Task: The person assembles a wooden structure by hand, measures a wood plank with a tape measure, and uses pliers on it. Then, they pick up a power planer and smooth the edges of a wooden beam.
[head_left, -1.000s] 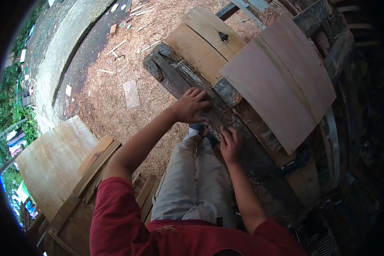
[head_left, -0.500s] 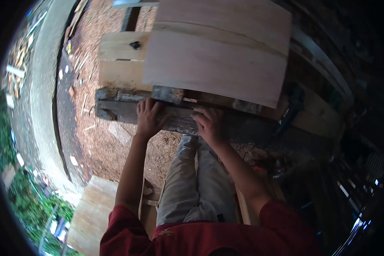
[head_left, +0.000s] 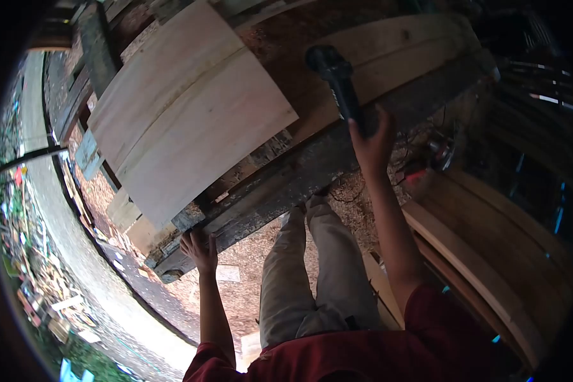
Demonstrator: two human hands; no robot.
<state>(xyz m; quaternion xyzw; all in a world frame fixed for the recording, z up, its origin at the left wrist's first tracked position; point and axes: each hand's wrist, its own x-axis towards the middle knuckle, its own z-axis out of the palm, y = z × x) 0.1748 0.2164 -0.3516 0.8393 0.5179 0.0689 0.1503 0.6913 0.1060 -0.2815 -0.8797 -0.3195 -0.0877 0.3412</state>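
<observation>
My left hand (head_left: pixel 200 253) rests against the near edge of a dark, worn bench beam (head_left: pixel 261 207), close to its left end, fingers apart and holding nothing. Farther right, my right hand (head_left: pixel 374 146) is around the near end of a black power tool (head_left: pixel 342 89), thumb on one side and fingers on the other. The tool has a long body and a thicker head pointing away from me; its exact kind is hard to make out. A pale plywood sheet (head_left: pixel 191 114) lies across the bench beyond the beam.
Wide planks (head_left: pixel 407 44) run along the right part of the bench. A stack of boards (head_left: pixel 484 248) stands at my right, near a red object (head_left: pixel 415 176). Wood shavings (head_left: pixel 248 280) cover the ground. A concrete strip (head_left: pixel 102 267) and scattered scrap wood lie at the left.
My view has turned, so the bench now slants up to the right. My right hand has left the beam and gone to the black power tool. My left hand is nearer the beam's left end.
</observation>
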